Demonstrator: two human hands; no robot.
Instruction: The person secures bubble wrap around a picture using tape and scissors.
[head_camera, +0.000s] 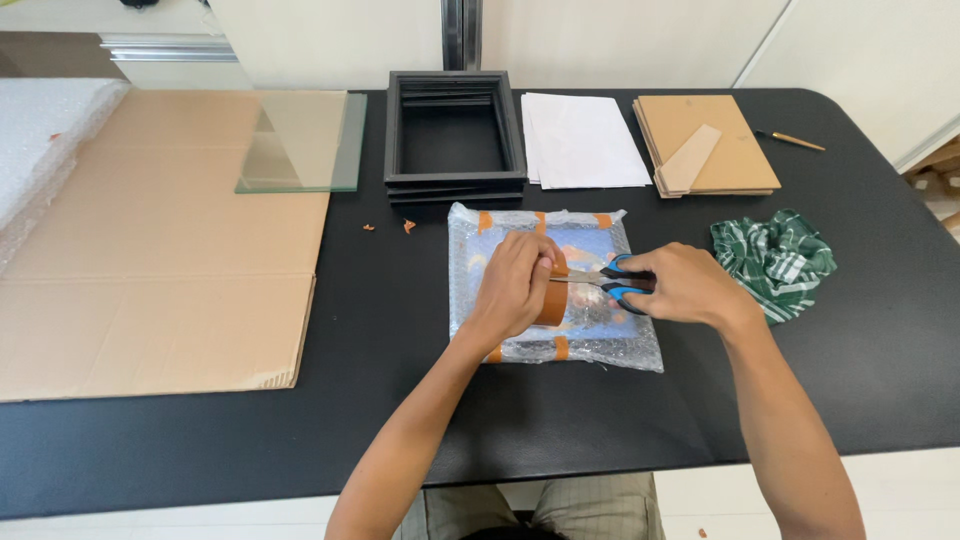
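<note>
Both forearms reach up from the bottom edge over a black table (200, 450). At its middle lies a bubble-wrapped parcel (610, 345), flat and taped with brown strips along its near and far edges. Resting on top of the parcel, the left hand (515, 285) curls closed around a roll of brown tape (553, 300). Just beside it, the right hand (680, 287) grips blue-and-black scissors (610, 277) by the handles, blades pointing left toward the roll (whether they are parted cannot be told).

Behind the parcel stands a stack of black picture frames (455, 180), with white paper sheets (580, 140) and brown backing boards (715, 150) to its right. A green striped cloth (775, 260) lies crumpled near the right hand. Flat cardboard (150, 270) covers the table's left part, bearing a glass pane (300, 145).
</note>
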